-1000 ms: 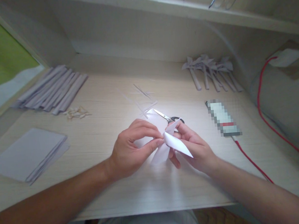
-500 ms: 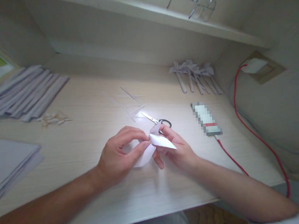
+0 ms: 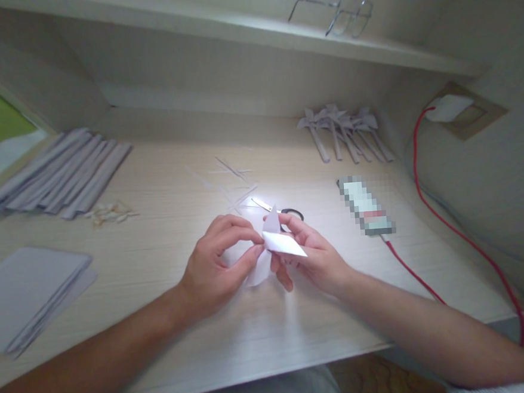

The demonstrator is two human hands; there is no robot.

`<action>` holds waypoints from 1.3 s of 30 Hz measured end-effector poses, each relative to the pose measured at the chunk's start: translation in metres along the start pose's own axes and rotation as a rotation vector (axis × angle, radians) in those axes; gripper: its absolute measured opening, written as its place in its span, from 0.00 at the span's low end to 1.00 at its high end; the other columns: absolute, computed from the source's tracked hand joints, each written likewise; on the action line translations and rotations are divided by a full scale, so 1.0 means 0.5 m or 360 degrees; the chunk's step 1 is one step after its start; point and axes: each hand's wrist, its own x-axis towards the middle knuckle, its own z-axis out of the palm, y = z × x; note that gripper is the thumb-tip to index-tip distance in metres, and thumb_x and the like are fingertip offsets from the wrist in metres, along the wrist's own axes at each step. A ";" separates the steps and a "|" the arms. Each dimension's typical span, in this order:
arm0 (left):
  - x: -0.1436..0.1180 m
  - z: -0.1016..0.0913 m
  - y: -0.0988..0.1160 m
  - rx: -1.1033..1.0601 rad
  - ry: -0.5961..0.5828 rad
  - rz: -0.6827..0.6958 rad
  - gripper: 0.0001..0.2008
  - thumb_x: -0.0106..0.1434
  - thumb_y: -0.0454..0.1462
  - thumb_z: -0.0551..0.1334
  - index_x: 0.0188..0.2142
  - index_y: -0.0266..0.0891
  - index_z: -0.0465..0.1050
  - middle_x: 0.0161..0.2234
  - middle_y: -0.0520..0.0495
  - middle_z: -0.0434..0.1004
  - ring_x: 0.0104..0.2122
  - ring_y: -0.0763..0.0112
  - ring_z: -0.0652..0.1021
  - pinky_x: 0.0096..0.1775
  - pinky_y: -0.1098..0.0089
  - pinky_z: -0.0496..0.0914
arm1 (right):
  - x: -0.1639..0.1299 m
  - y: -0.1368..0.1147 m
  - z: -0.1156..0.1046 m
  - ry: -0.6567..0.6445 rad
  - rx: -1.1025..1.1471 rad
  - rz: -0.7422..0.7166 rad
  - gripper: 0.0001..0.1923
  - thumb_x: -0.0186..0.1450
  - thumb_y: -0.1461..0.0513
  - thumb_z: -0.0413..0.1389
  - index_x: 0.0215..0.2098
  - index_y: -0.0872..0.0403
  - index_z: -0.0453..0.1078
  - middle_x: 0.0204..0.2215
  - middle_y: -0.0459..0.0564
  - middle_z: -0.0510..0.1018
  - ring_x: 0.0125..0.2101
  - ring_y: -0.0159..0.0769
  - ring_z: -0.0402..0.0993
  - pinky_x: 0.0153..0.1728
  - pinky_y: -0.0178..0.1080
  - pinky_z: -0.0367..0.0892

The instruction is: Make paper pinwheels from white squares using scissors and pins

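Observation:
A white paper pinwheel (image 3: 283,243) with curved blades is held up between both hands, above the front half of the desk. My left hand (image 3: 224,256) pinches it near its centre with thumb and forefinger. From the other side, my right hand (image 3: 313,253) grips it, the fingers partly behind the paper. Whatever lies between the fingertips at the centre is too small to make out. Just beyond the right fingers lie scissors (image 3: 265,206) with black handles, partly covered by the paper and hand.
Rolled paper sticks (image 3: 67,171) lie at the back left, near small cotton-tipped pieces (image 3: 108,213) and a paper stack (image 3: 39,290). Thin paper strips (image 3: 231,170) are scattered mid-desk. Several pinwheels on sticks (image 3: 338,131) rest at the back right, behind a phone (image 3: 365,207) with a red cable (image 3: 463,221).
The view has shifted slightly, so the items on the left appear farther right. Both hands keep hold of the pinwheel, and its upper blade now stands more upright.

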 end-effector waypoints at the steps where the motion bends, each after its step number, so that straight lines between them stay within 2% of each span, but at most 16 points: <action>1: 0.000 0.000 0.001 -0.0003 -0.0001 0.0003 0.05 0.65 0.31 0.66 0.38 0.42 0.80 0.38 0.47 0.79 0.41 0.65 0.79 0.46 0.63 0.72 | 0.000 0.000 0.000 0.0005 -0.0006 0.0000 0.28 0.64 0.58 0.65 0.57 0.51 0.57 0.26 0.42 0.82 0.16 0.32 0.75 0.17 0.32 0.68; 6: 0.000 0.001 0.003 -0.0002 0.0003 0.0035 0.05 0.65 0.31 0.65 0.38 0.41 0.79 0.38 0.47 0.78 0.41 0.66 0.79 0.45 0.65 0.72 | 0.003 0.002 0.000 -0.0022 -0.0019 -0.0041 0.30 0.62 0.58 0.66 0.58 0.52 0.58 0.25 0.41 0.81 0.14 0.31 0.73 0.16 0.30 0.65; 9: 0.000 0.000 0.000 0.0048 0.0017 0.0080 0.05 0.65 0.31 0.65 0.38 0.41 0.79 0.38 0.47 0.78 0.41 0.65 0.79 0.45 0.65 0.72 | 0.006 0.001 0.000 0.0083 -0.0133 -0.0041 0.31 0.61 0.57 0.68 0.57 0.52 0.60 0.22 0.40 0.80 0.14 0.31 0.71 0.16 0.31 0.66; 12: 0.000 -0.001 -0.005 0.0199 0.0055 0.0144 0.05 0.65 0.30 0.66 0.39 0.40 0.78 0.38 0.46 0.77 0.41 0.64 0.78 0.45 0.62 0.71 | 0.009 0.000 0.001 0.0327 -0.0311 -0.0098 0.26 0.58 0.57 0.71 0.47 0.51 0.63 0.20 0.38 0.77 0.14 0.29 0.70 0.17 0.31 0.66; 14: -0.001 -0.002 -0.007 0.0300 0.0081 0.0200 0.06 0.64 0.29 0.66 0.40 0.40 0.78 0.39 0.45 0.78 0.41 0.63 0.78 0.45 0.60 0.71 | 0.009 -0.003 0.001 0.0392 -0.0404 -0.0116 0.20 0.57 0.57 0.71 0.39 0.52 0.65 0.18 0.38 0.75 0.14 0.28 0.69 0.18 0.31 0.65; 17: -0.003 -0.003 -0.008 0.0381 0.0102 0.0261 0.07 0.64 0.29 0.66 0.41 0.41 0.77 0.39 0.45 0.78 0.41 0.62 0.77 0.45 0.59 0.70 | 0.006 -0.007 0.003 0.0311 -0.0518 -0.0038 0.13 0.60 0.57 0.68 0.33 0.54 0.70 0.17 0.41 0.74 0.15 0.28 0.69 0.20 0.31 0.65; 20: -0.004 -0.003 -0.007 0.0379 0.0103 0.0290 0.08 0.63 0.29 0.66 0.40 0.41 0.77 0.39 0.45 0.78 0.40 0.62 0.77 0.44 0.59 0.71 | 0.004 -0.008 0.000 0.0249 -0.0549 -0.0007 0.09 0.60 0.60 0.65 0.29 0.55 0.71 0.17 0.42 0.75 0.17 0.29 0.70 0.21 0.31 0.65; 25: -0.005 -0.004 -0.001 0.0292 0.0090 0.0278 0.09 0.63 0.29 0.66 0.41 0.41 0.77 0.39 0.45 0.78 0.40 0.63 0.77 0.44 0.60 0.72 | 0.006 0.003 -0.012 0.0155 -0.0450 -0.0022 0.05 0.61 0.61 0.63 0.31 0.55 0.73 0.16 0.42 0.75 0.17 0.30 0.72 0.24 0.32 0.66; 32: -0.008 -0.006 0.005 0.0097 0.0054 0.0268 0.11 0.62 0.27 0.67 0.43 0.39 0.78 0.41 0.45 0.76 0.42 0.65 0.77 0.45 0.63 0.72 | 0.006 0.004 -0.009 0.0083 -0.0377 0.0021 0.17 0.61 0.51 0.68 0.31 0.56 0.73 0.17 0.43 0.75 0.17 0.30 0.70 0.21 0.32 0.64; 39: -0.009 -0.008 0.017 -0.0067 0.0047 0.0162 0.09 0.65 0.27 0.66 0.43 0.40 0.78 0.40 0.46 0.75 0.42 0.67 0.77 0.45 0.65 0.71 | 0.007 0.001 -0.006 0.0016 -0.0394 -0.0040 0.19 0.61 0.49 0.68 0.28 0.55 0.73 0.16 0.42 0.72 0.16 0.29 0.67 0.21 0.33 0.64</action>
